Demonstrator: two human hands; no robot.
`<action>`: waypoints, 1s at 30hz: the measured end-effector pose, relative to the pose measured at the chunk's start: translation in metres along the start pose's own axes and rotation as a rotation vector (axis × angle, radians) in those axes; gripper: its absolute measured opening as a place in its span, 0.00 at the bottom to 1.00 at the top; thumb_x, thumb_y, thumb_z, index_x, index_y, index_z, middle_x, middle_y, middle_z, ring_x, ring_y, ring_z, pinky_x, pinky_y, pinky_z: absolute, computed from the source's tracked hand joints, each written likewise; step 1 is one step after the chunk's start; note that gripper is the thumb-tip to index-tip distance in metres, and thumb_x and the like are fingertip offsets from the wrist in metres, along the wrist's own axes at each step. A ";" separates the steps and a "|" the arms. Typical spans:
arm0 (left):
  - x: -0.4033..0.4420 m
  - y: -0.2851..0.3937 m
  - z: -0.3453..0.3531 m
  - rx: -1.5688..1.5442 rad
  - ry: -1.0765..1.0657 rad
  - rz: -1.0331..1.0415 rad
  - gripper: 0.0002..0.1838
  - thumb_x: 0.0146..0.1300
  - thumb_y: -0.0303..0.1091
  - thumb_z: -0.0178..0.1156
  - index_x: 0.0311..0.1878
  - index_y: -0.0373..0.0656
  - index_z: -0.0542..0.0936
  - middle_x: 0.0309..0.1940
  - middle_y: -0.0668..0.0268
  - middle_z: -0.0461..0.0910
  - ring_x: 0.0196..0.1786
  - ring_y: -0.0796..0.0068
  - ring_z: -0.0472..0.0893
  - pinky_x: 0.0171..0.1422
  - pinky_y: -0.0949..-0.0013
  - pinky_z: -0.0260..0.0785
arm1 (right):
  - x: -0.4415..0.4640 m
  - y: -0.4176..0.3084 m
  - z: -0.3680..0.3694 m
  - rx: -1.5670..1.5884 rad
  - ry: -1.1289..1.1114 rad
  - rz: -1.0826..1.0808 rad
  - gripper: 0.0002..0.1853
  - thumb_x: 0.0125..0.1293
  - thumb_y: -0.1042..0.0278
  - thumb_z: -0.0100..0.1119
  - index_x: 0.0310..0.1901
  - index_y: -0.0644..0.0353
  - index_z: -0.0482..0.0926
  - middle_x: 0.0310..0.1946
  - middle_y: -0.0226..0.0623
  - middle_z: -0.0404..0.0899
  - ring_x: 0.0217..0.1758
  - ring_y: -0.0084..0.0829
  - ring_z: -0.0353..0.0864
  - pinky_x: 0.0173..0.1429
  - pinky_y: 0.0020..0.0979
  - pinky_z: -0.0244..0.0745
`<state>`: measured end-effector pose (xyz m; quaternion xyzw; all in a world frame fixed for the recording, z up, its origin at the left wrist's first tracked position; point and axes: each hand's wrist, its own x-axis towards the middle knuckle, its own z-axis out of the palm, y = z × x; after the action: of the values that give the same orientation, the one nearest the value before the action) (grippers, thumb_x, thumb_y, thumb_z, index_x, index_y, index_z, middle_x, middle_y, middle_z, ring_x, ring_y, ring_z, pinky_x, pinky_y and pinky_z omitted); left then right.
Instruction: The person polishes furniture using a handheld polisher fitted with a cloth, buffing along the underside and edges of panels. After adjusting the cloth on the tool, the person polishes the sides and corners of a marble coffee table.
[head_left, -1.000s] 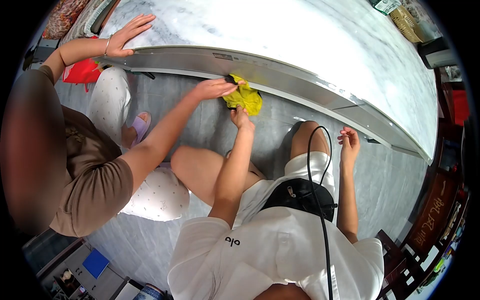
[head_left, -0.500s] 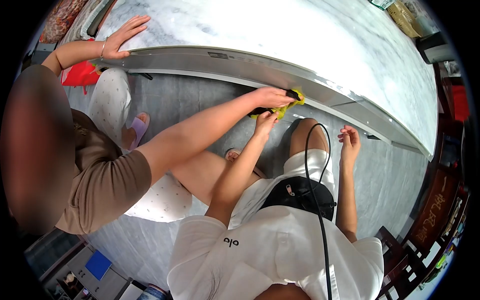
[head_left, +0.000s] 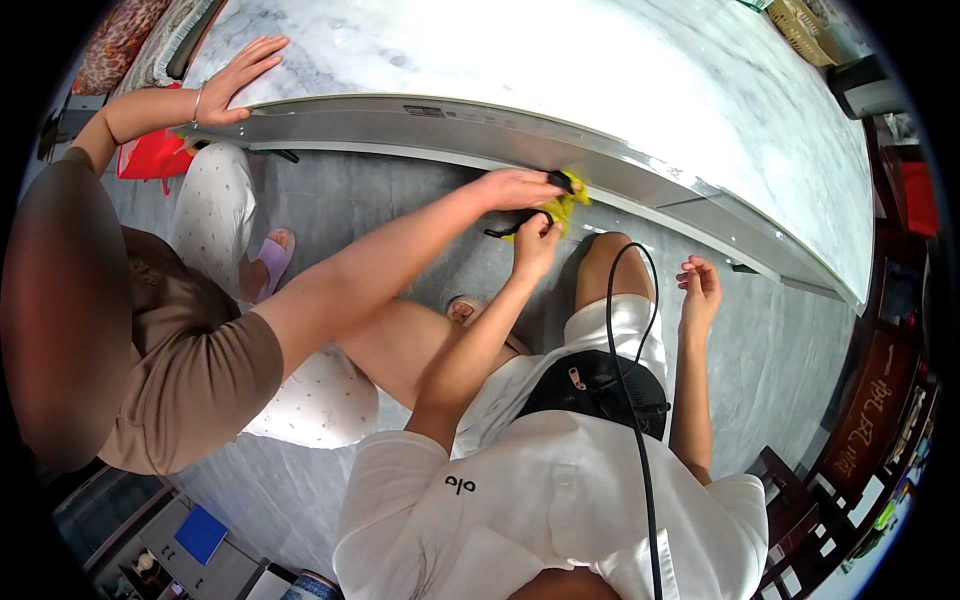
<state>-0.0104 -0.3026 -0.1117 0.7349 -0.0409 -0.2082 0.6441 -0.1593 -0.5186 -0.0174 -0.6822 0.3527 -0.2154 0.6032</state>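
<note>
My left hand (head_left: 537, 245) is closed at the near side of a crumpled yellow-and-black cloth-like item (head_left: 572, 206), pinching its dark edge. A co-worker's hand (head_left: 522, 189) grips the same item from just above, close to the table's side panel. Its exact kind cannot be made out, and the fingers partly cover it. My right hand (head_left: 699, 285) hangs in the air to the right, below the table's edge, with its fingers loosely curled and apart and nothing visible in them.
A marble-patterned table (head_left: 480, 60) spans the front. The co-worker, in a brown top (head_left: 190, 360), crouches at left, other hand (head_left: 240, 80) flat on the tabletop. A black cable (head_left: 640, 440) runs down my front. Dark wooden furniture (head_left: 865, 400) stands at right.
The yellow-and-black item and the co-worker's gripping hand have shifted slightly left in view. My left hand stays at the item, its wrist turned a little. My right hand has hardly moved.
</note>
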 end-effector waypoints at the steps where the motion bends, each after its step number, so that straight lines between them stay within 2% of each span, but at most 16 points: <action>1: 0.002 -0.003 -0.002 0.000 -0.001 0.000 0.05 0.59 0.26 0.54 0.28 0.36 0.73 0.24 0.73 0.74 0.27 0.89 0.68 0.32 0.81 0.61 | -0.001 -0.001 0.001 -0.005 -0.001 0.005 0.09 0.61 0.77 0.46 0.42 0.64 0.73 0.32 0.31 0.76 0.30 0.18 0.72 0.34 0.19 0.65; 3: 0.012 -0.009 -0.010 -0.081 0.207 0.058 0.04 0.60 0.26 0.53 0.31 0.36 0.73 0.25 0.73 0.74 0.28 0.89 0.69 0.33 0.81 0.62 | -0.001 -0.005 0.005 0.001 0.004 0.003 0.08 0.61 0.77 0.46 0.41 0.64 0.73 0.32 0.32 0.76 0.29 0.19 0.72 0.34 0.19 0.65; 4: 0.017 -0.014 -0.015 -0.206 0.235 0.059 0.03 0.61 0.26 0.52 0.34 0.36 0.72 0.29 0.72 0.75 0.30 0.88 0.70 0.34 0.81 0.63 | -0.001 -0.008 0.006 0.007 0.009 0.000 0.08 0.61 0.77 0.45 0.40 0.65 0.73 0.31 0.32 0.76 0.29 0.19 0.72 0.34 0.19 0.66; 5: 0.024 -0.018 -0.016 -0.298 0.374 0.079 0.06 0.59 0.29 0.54 0.28 0.39 0.70 0.21 0.72 0.71 0.25 0.83 0.68 0.30 0.75 0.62 | 0.000 -0.010 0.008 0.006 0.009 -0.001 0.08 0.61 0.77 0.45 0.40 0.65 0.73 0.31 0.32 0.76 0.29 0.19 0.72 0.34 0.19 0.66; 7: 0.016 0.016 -0.033 -0.447 0.432 -0.188 0.05 0.61 0.30 0.52 0.31 0.42 0.69 0.23 0.73 0.70 0.25 0.85 0.67 0.28 0.78 0.60 | 0.001 -0.016 0.012 0.002 0.004 -0.019 0.08 0.61 0.77 0.45 0.40 0.65 0.74 0.31 0.32 0.76 0.29 0.19 0.72 0.34 0.19 0.66; 10: 0.021 0.020 -0.052 -0.745 0.526 -0.311 0.05 0.61 0.31 0.53 0.32 0.47 0.66 0.28 0.72 0.71 0.27 0.83 0.70 0.26 0.80 0.60 | 0.002 -0.018 0.014 0.008 -0.001 -0.015 0.08 0.61 0.77 0.45 0.40 0.65 0.74 0.31 0.32 0.76 0.29 0.19 0.72 0.34 0.19 0.66; 13: 0.025 0.020 -0.060 -0.830 0.588 -0.344 0.06 0.61 0.32 0.54 0.32 0.48 0.66 0.28 0.72 0.71 0.27 0.83 0.70 0.25 0.80 0.60 | 0.003 -0.016 0.015 0.012 -0.019 -0.021 0.08 0.61 0.77 0.45 0.40 0.65 0.74 0.31 0.32 0.75 0.29 0.19 0.72 0.34 0.19 0.65; 18: 0.024 0.020 -0.063 -0.716 0.683 -0.338 0.10 0.61 0.32 0.54 0.27 0.47 0.65 0.25 0.73 0.67 0.29 0.84 0.67 0.33 0.76 0.59 | 0.003 -0.017 0.017 0.027 -0.015 -0.022 0.08 0.61 0.77 0.45 0.40 0.65 0.73 0.31 0.32 0.75 0.29 0.19 0.72 0.34 0.19 0.65; 20: 0.026 0.021 -0.068 -0.719 0.788 -0.197 0.10 0.61 0.31 0.54 0.26 0.46 0.65 0.25 0.74 0.67 0.30 0.83 0.64 0.36 0.74 0.58 | 0.003 -0.017 0.018 0.027 -0.012 -0.024 0.08 0.61 0.77 0.46 0.40 0.65 0.73 0.31 0.32 0.75 0.28 0.19 0.72 0.34 0.19 0.65; 23: 0.028 0.029 -0.076 -0.762 0.896 -0.110 0.10 0.61 0.31 0.54 0.27 0.44 0.65 0.26 0.73 0.67 0.31 0.81 0.63 0.38 0.73 0.59 | 0.005 -0.018 0.017 0.029 -0.011 -0.029 0.07 0.61 0.76 0.46 0.40 0.65 0.74 0.30 0.32 0.75 0.29 0.19 0.72 0.34 0.19 0.65; 24: 0.029 0.028 -0.082 -0.741 0.893 -0.113 0.04 0.63 0.29 0.49 0.35 0.40 0.65 0.35 0.65 0.73 0.36 0.73 0.73 0.41 0.69 0.68 | 0.005 -0.018 0.017 0.027 -0.024 -0.023 0.07 0.61 0.76 0.46 0.39 0.65 0.74 0.30 0.32 0.76 0.29 0.19 0.72 0.34 0.19 0.65; 27: 0.033 0.027 -0.095 -0.813 0.987 -0.118 0.04 0.63 0.28 0.48 0.39 0.40 0.66 0.38 0.63 0.73 0.38 0.71 0.74 0.43 0.67 0.69 | 0.007 -0.016 0.015 0.016 -0.047 -0.030 0.07 0.62 0.76 0.46 0.39 0.64 0.74 0.30 0.31 0.76 0.29 0.19 0.72 0.34 0.19 0.65; 28: 0.034 0.029 -0.102 -0.825 1.018 -0.153 0.06 0.63 0.28 0.47 0.43 0.40 0.66 0.41 0.61 0.73 0.41 0.68 0.75 0.46 0.66 0.70 | 0.008 -0.015 0.014 0.010 -0.055 -0.041 0.07 0.62 0.76 0.46 0.39 0.64 0.74 0.30 0.31 0.76 0.29 0.19 0.72 0.34 0.19 0.65; 30: 0.035 0.030 -0.114 -0.847 1.005 -0.168 0.07 0.63 0.28 0.47 0.44 0.40 0.67 0.42 0.61 0.73 0.42 0.67 0.75 0.46 0.65 0.70 | 0.009 -0.013 0.012 0.021 -0.056 -0.043 0.07 0.61 0.76 0.46 0.39 0.64 0.74 0.31 0.31 0.76 0.29 0.19 0.72 0.34 0.19 0.65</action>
<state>0.0682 -0.2129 -0.0823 0.4267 0.4075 0.1126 0.7995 -0.1416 -0.5171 -0.0081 -0.6889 0.3187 -0.2130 0.6152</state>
